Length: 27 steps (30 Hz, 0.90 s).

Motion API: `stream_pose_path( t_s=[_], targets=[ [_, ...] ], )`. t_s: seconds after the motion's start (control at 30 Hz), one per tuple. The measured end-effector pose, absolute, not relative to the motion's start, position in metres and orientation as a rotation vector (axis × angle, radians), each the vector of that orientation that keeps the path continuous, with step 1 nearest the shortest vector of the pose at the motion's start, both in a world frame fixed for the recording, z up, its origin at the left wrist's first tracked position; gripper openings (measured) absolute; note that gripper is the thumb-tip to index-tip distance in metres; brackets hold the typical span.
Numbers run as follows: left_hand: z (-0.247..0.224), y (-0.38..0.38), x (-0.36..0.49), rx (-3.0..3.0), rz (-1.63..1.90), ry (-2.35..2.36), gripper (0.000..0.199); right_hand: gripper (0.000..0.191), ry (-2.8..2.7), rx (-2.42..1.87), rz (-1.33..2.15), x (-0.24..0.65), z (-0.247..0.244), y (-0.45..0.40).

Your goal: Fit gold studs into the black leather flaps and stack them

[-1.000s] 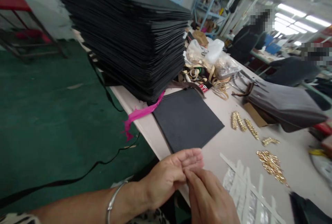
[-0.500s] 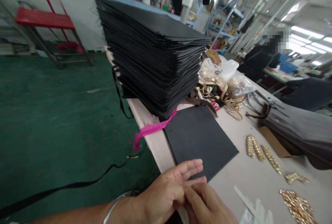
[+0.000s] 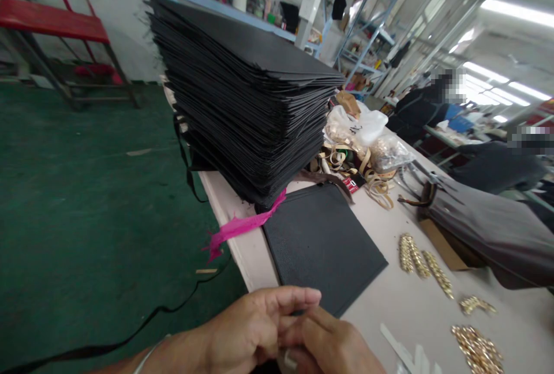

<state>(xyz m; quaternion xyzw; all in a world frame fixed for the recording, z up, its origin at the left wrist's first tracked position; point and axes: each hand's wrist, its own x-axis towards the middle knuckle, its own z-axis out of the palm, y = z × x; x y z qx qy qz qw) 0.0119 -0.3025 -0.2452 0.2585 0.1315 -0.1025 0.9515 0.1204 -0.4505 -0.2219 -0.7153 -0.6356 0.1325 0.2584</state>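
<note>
Both hands meet at the bottom centre, over the table's near edge. My left hand (image 3: 255, 328) has its index finger stretched out and its other fingers bent towards my right hand. My right hand (image 3: 331, 342) is closed, its fingers pressed together against the left fingers. A small pale piece shows beneath the fingers, too hidden to name. Just beyond the hands lies a flat black panel (image 3: 322, 241) on the pale table (image 3: 255, 253). Behind it rises a tall stack of black panels (image 3: 251, 103), with a pink strip (image 3: 242, 225) at its lower corner.
Gold chains (image 3: 438, 273) and a pile of gold pieces (image 3: 478, 351) lie at the right, near white strips (image 3: 400, 348). Farther back are a grey bag (image 3: 489, 218), plastic bags (image 3: 359, 126) and beige straps. A black strap (image 3: 160, 310) hangs over the green floor. Persons sit farther off.
The view has shifted slightly, with the scene moving left. My left fingers have drawn closer to my right hand, and the pale piece beneath them shows more.
</note>
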Motion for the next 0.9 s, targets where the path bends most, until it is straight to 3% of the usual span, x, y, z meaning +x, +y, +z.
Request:
stream_pose_path(
  t_s=[0.13, 0.3, 0.43, 0.6, 0.9],
  targets=[
    [-0.234, -0.294, 0.006, 0.589, -0.077, 0.385, 0.066, 0.023, -1.537, -2.062, 0.072, 0.156, -0.210, -0.435],
    [-0.226, -0.291, -0.008, 0.812, 0.065, 0.652, 0.062, 0.021, -1.477, -2.341, -0.259, 0.188, -0.236, -0.425],
    [-0.228, -0.291, -0.022, 0.961, 0.084, 0.712, 0.060, 0.020, -1.466, -2.297, -0.115, 0.175, -0.246, -0.455],
    [-0.227, -0.295, -0.025, 1.140, -0.117, 0.610, 0.032, 0.019, -1.295, -2.221, 0.208, 0.141, -0.244, -0.504],
    [-0.236, -0.329, 0.000, 1.085, -0.187, 0.610, 0.025, 0.022, -0.711, -2.100, 0.532, 0.120, -0.243, -0.506]
  ],
)
